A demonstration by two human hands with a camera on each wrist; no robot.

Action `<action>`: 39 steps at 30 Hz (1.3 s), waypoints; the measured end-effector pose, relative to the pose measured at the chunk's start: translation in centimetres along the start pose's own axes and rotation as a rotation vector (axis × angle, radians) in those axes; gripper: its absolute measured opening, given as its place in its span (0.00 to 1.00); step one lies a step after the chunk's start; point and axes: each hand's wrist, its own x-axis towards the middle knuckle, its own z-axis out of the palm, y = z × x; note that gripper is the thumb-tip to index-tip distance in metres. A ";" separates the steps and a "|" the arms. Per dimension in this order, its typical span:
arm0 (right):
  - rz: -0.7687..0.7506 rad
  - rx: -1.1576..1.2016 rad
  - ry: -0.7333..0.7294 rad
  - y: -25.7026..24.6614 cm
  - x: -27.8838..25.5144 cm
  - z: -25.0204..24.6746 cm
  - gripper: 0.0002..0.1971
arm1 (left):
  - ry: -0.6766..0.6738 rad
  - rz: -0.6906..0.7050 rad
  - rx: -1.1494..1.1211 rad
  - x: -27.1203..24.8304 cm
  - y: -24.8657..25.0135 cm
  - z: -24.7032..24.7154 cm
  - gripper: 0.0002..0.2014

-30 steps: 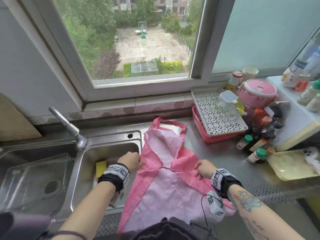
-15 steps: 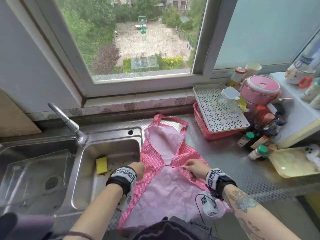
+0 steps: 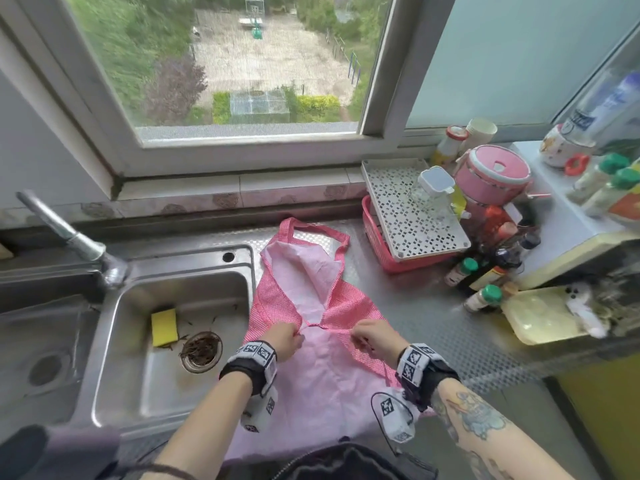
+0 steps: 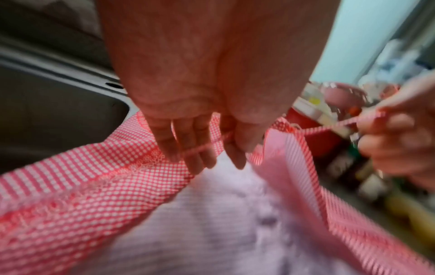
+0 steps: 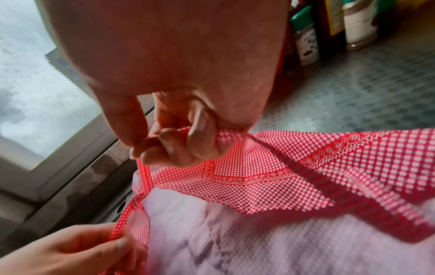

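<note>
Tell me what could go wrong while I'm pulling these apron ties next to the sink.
The apron lies along the sink rim, so a tug by your left hand could drag its edge into the basin, where debris sits at the drain. A wide pull by your right hand might knock the green-capped bottle nearby.

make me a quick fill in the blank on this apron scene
The pink checked apron, its ties pinched by the left hand and right hand, lies on the steel counter right of the ____.
Its neck loop points toward the ____.
A ____ sponge lies beside the drain strainer.
Missing words: sink; window; yellow.
</note>
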 end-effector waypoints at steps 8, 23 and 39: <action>-0.068 0.796 0.007 -3.3 1.3 1.0 0.08 | 0.249 0.037 -1.426 -1.8 0.9 -4.3 0.16; -0.124 0.598 0.021 -6.6 2.0 5.3 0.06 | 0.090 0.217 -1.295 -2.0 2.7 -5.0 0.12; -0.270 0.268 -0.147 -7.0 -0.3 5.5 0.03 | 0.040 0.073 -1.140 -3.5 3.0 -6.1 0.05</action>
